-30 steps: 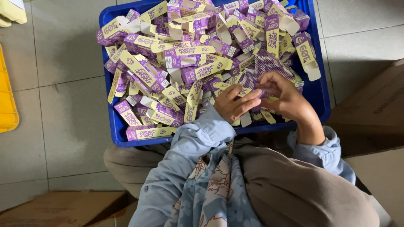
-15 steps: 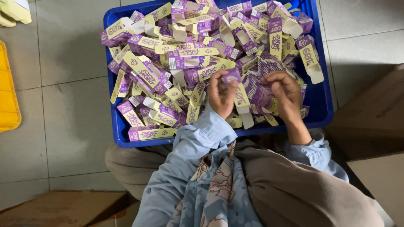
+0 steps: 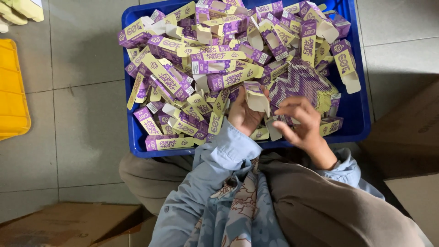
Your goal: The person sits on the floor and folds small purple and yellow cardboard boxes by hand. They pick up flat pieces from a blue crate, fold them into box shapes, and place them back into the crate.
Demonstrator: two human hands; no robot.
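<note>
The left hand point(image 3: 244, 114) holds a small purple carton point(image 3: 256, 97) upright over the blue crate point(image 3: 361, 119), while the right hand point(image 3: 299, 121), fingers loosely curled and empty, should press its flaps squarely.

Purple-and-yellow cartons point(image 3: 215, 64) fill a blue crate point(image 3: 354, 114); yellow bin point(image 3: 11, 96) beside, grey floor tiles point(image 3: 82, 45).

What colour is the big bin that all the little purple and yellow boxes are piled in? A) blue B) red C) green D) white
A: the bin's rim shows blue all around the heap of little boxes.
</note>
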